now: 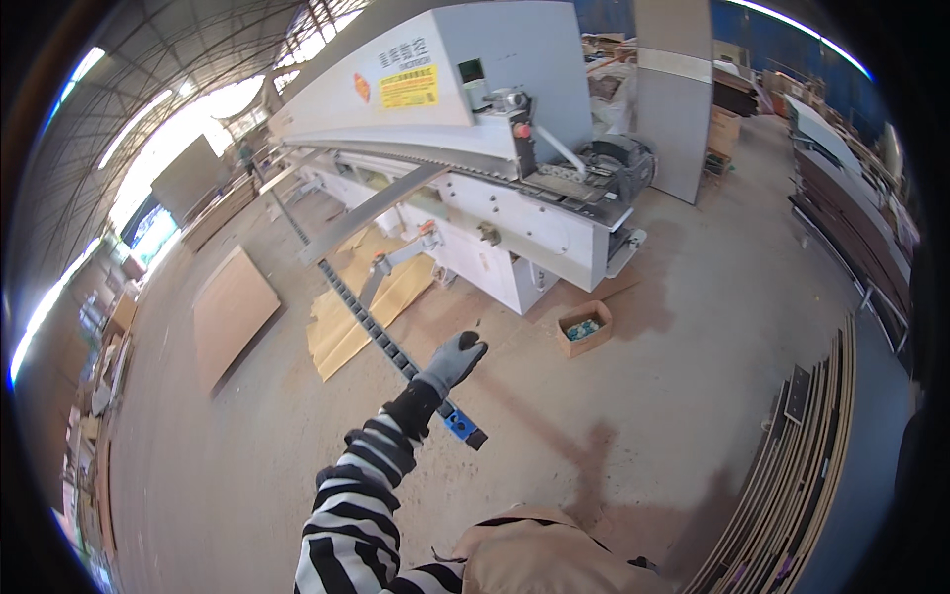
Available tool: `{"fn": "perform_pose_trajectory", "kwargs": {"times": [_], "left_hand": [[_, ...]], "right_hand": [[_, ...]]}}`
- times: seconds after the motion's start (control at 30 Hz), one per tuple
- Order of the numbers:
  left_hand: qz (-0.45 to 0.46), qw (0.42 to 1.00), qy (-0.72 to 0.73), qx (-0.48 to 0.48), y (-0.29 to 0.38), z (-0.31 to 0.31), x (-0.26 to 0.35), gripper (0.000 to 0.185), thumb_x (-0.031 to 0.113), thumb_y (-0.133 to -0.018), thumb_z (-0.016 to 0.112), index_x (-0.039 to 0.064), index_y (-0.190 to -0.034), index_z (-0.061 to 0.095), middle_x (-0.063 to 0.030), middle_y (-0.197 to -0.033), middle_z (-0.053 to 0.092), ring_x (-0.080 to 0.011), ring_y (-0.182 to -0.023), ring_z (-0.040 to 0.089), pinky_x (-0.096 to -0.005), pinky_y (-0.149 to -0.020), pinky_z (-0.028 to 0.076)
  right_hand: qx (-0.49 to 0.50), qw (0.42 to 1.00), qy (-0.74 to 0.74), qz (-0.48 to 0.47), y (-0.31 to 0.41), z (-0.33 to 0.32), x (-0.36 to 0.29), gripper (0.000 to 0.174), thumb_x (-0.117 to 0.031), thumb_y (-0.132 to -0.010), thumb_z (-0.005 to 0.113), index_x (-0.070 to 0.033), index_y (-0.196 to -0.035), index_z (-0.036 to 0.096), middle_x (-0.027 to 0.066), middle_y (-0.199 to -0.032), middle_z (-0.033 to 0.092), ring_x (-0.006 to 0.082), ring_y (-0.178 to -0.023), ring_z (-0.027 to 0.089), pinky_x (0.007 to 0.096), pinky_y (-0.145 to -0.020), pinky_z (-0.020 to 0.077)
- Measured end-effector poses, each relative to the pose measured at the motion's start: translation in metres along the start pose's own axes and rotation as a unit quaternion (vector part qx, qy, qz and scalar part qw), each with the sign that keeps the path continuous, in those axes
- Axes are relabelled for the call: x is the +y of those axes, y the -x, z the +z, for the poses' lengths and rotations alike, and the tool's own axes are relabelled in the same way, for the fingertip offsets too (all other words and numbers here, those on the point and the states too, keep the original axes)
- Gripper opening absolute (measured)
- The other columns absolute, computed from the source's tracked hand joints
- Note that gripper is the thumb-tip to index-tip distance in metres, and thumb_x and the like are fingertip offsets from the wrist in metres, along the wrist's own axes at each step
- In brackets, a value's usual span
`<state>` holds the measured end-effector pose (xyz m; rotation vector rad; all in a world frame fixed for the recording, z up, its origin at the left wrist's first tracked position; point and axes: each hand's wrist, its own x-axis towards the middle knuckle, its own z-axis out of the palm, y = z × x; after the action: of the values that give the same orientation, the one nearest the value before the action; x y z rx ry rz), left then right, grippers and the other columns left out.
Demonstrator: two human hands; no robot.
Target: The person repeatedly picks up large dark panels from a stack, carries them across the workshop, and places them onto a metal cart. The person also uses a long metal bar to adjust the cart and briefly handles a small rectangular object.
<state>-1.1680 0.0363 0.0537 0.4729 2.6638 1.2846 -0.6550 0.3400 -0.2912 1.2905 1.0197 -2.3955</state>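
Note:
My left hand, in a grey glove with dark fingertips, reaches out over a long roller rail. Its fingers are loosely bent and slightly apart, with nothing visible in them; whether the wrist touches the rail is unclear. A blue end piece sits on the rail's near end. Of my right hand, only what seems a dark gloved tip shows at the bottom edge, beside the tan apron. Ahead stands a long white edge-banding machine, with a flat metal support arm running out to the rail.
An open cardboard box with small bluish pieces stands on the floor near the machine. Flattened cardboard lies under the support arm. A brown panel is at the left. Upright stacked boards and a rack of panels line the right.

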Motion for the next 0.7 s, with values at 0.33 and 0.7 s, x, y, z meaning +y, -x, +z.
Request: {"fn": "perform_pose_trajectory", "kwargs": {"times": [0.33,0.7], "left_hand": [[0.089,0.988,-0.107,-0.059,-0.072,-0.020,0.024,0.051,0.042,-0.080,0.059,0.000,-0.107,0.061,-0.0205,-0.106,0.063,-0.0329,-0.102,0.060,-0.0371,-0.089,0.046],[0.146,0.915,-0.363,-0.098,-0.236,-0.125,0.004,0.053,0.047,-0.080,0.052,0.003,-0.107,0.061,-0.0201,-0.110,0.061,-0.0341,-0.105,0.057,-0.0425,-0.092,0.044]], "right_hand": [[-0.035,0.995,0.096,0.022,-0.034,0.088,-0.054,0.031,-0.031,-0.078,0.047,-0.002,-0.085,0.053,0.0236,-0.079,0.055,0.0402,-0.068,0.057,0.0513,-0.063,0.0481],[0.012,0.997,0.076,0.020,-0.079,0.219,-0.058,0.032,-0.029,-0.081,0.048,0.000,-0.092,0.055,0.0238,-0.081,0.058,0.0387,-0.069,0.060,0.0504,-0.060,0.0504]]}}
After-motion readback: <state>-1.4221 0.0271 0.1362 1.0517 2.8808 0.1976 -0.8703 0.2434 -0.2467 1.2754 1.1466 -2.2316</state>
